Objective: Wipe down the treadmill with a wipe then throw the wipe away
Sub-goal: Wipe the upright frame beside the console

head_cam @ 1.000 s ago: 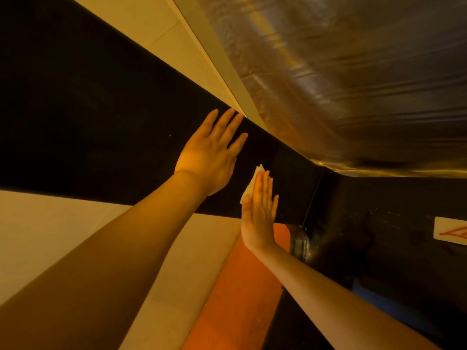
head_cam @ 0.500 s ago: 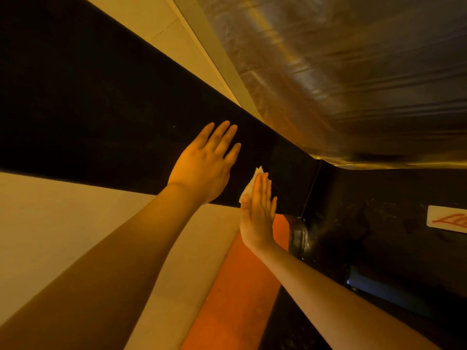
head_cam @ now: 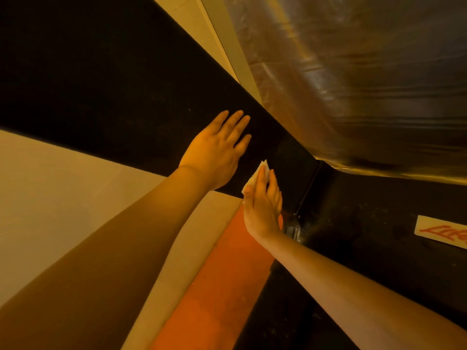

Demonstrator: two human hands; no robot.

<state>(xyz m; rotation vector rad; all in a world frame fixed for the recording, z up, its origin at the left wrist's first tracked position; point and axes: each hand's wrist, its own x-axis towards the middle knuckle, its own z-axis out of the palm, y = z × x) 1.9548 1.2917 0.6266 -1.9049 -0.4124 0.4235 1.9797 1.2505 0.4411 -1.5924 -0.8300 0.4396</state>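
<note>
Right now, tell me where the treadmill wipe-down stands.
Done: no cleaned area can be told apart. In hand: the right hand presses the wipe flat against the black panel, while the left hand rests open on it. Left: any remaining wiping, then throwing the wipe away; no bin is in view.

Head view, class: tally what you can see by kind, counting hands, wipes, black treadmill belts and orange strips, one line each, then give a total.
Hands: 2, the left hand and the right hand
Wipe: 1
Black treadmill belt: 1
Orange strip: 1
Total: 5
</note>
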